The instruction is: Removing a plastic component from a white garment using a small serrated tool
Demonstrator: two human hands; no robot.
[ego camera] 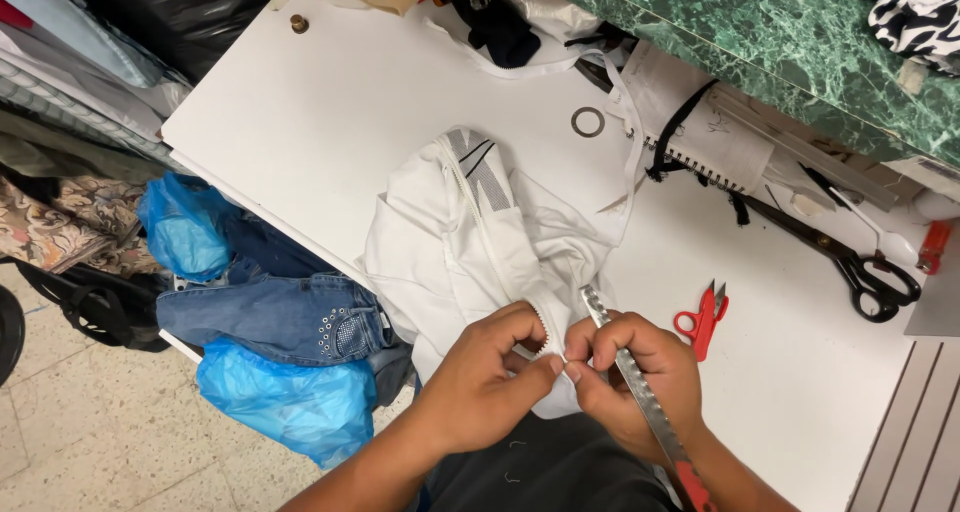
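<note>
White jacket: bunched at table edge, zipper up toward 12
Left hand: pinching the zipper seam
Right hand: pinching fabric, gripping metal blade tool
Red snips: 3 o'clock of hands

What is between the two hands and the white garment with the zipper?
Nothing visible. The left hand and the right hand already pinch the white garment at its zipper; the right hand also holds a metal blade.

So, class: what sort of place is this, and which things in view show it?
Probably a tailoring or clothing-repair workshop: a white zipped garment lies on the white table, with black shears and red thread snips close by.
</note>
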